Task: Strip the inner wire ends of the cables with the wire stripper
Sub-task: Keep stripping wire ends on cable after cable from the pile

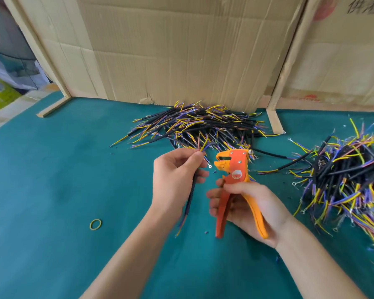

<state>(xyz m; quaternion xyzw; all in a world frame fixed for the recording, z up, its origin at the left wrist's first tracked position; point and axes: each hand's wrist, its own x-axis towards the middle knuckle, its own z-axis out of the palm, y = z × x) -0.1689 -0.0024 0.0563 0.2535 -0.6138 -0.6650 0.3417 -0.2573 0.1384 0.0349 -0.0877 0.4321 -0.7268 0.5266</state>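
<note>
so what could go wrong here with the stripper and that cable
The left hand pinches the cable right below the fanned inner wires, so its fingertips sit near the wire stripper head and might get nipped. Several wire ends splay together; the tool could catch two at once or miss. The right hand holds the handles loosely spread, so a shifting grip may tilt the head.
</note>
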